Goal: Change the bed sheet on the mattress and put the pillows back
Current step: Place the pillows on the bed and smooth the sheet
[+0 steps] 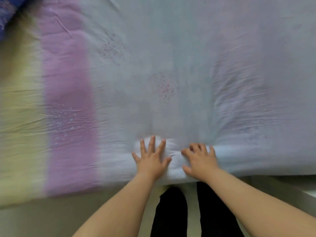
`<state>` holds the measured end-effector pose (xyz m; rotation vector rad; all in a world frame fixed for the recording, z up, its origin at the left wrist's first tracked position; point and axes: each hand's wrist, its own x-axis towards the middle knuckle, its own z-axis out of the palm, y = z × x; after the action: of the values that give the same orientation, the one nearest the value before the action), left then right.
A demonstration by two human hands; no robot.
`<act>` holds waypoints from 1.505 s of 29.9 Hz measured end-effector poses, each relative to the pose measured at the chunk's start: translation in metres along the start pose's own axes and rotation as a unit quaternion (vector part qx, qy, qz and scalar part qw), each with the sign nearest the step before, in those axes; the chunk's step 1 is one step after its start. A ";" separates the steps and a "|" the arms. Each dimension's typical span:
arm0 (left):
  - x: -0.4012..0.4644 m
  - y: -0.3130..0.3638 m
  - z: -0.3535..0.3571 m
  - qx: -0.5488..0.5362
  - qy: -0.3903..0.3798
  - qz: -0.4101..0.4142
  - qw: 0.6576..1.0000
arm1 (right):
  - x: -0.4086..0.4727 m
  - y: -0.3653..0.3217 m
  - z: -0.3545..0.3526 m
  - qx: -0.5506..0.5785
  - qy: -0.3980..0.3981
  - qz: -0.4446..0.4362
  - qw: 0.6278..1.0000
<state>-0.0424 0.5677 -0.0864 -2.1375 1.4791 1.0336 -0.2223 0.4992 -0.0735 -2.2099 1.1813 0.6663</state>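
Two hands work the near edge of the bed in the head view, which is blurred throughout. The left hand [151,159] lies flat with fingers spread, pressing the bed sheet [171,65] where it rolls over the mattress edge. The right hand [199,159], just beside it, has its fingers curled into the cloth, apparently gripping a bunched fold there. The sheet is spread across the mattress in bands: pale yellow at the far left, then pink, then pale blue and lilac toward the right. Creases fan out from the gripped spot toward the far right. A dark blue item [7,12] shows at the far left corner; whether it is a pillow I cannot tell.

The risk, as I judge it, is uneven tension. A hard pull at this one point could drag the sheet off the far side or deepen the creases. If the fold is tucked while bunched, a lump may stay along the edge.
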 end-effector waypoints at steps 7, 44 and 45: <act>-0.086 -0.028 0.049 0.025 -0.040 0.115 0.992 | -0.057 -0.051 0.018 -0.022 -0.111 -0.022 0.993; 0.230 -0.501 -0.395 -0.684 0.250 -0.166 0.665 | 0.400 -0.452 -0.185 -0.122 -0.082 0.003 0.989; 0.238 -0.503 -0.414 -0.711 0.244 -0.163 0.639 | 0.403 -0.452 -0.183 -0.123 -0.080 0.004 0.989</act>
<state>0.6141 0.3474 -0.0402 -3.7276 -0.0336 1.8786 0.3933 0.3541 -0.0956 -2.2997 1.0770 1.0196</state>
